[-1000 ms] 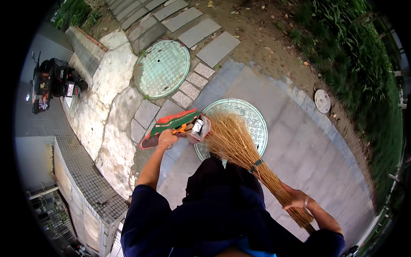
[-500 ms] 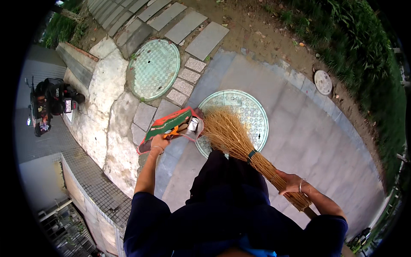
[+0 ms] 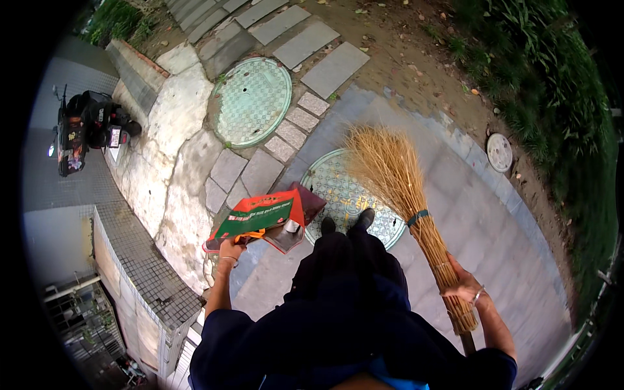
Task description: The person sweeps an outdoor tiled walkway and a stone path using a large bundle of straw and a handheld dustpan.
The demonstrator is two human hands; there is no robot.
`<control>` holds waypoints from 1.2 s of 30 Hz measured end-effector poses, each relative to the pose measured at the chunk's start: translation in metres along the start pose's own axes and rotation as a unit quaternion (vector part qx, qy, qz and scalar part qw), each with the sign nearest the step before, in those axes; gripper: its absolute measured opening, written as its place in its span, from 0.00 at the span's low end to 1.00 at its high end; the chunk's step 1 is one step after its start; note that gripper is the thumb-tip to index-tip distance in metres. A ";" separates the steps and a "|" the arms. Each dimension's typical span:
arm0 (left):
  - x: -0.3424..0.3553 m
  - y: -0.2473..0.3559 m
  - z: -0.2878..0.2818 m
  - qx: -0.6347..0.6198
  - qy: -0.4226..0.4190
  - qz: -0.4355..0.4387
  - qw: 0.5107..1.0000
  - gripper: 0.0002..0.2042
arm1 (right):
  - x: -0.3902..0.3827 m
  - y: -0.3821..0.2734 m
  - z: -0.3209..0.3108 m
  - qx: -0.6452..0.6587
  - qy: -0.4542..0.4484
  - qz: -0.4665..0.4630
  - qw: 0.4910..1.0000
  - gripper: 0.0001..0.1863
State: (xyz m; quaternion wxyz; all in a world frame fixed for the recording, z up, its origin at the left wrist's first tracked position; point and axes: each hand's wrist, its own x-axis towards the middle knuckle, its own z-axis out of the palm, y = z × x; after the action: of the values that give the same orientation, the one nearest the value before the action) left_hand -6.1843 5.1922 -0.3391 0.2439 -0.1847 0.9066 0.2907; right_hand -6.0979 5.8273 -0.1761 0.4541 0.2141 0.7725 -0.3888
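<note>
My left hand [image 3: 231, 251] is closed on one end of a red and green bag [image 3: 265, 215], held out to my left front. The bag's mouth gapes, showing a grey-brown inside and something whitish [image 3: 290, 227] in it. An orange piece [image 3: 252, 234], perhaps a tool's handle, sticks out beside my fingers. On the other side, my right hand [image 3: 463, 286] grips the bound stalks of a twig broom [image 3: 426, 227]. Its bristles fan out forward, over the edge of a round green manhole cover [image 3: 335, 179]. My shoes [image 3: 361, 221] are on that cover.
Another green manhole cover [image 3: 253, 104] lies ahead to the left, near stone slabs [image 3: 335, 69]. A parked scooter [image 3: 94, 127] stands far left by a tiled ramp [image 3: 140, 257]. Grass and shrubs [image 3: 546, 84] border the right, with a small round cover [image 3: 499, 153] in the soil.
The broom has swung right, its bristles moving away from the bag and now pointing forward. The bag has come slightly nearer me, its mouth wider. My shoes have come into view.
</note>
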 end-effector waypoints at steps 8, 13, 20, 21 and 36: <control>-0.002 -0.011 0.057 0.037 0.047 -0.099 0.993 0.16 | 0.104 -0.021 0.030 -0.165 -0.109 -0.007 0.980 0.55; -0.006 -0.044 0.062 0.027 0.049 -0.116 0.992 0.14 | 0.086 -0.052 0.009 -0.336 -0.196 0.011 0.921 0.53; -0.017 -0.056 0.068 -0.032 0.062 -0.101 0.992 0.15 | 0.008 -0.089 -0.062 -0.279 -0.205 -0.017 0.938 0.55; -0.021 -0.046 0.064 -0.034 0.059 -0.102 0.992 0.15 | 0.009 -0.091 -0.063 -0.243 -0.186 -0.009 0.952 0.55; -0.098 -0.021 0.070 -0.438 0.190 -0.223 0.850 0.12 | 0.111 -0.096 -0.033 0.298 -0.137 -0.101 0.939 0.52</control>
State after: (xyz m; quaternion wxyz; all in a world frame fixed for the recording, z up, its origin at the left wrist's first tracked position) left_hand -6.0710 5.2386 -0.3445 0.0191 -0.5209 0.6483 0.5550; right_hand -6.2363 5.7926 -0.2241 0.4292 0.2048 0.5690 -0.6709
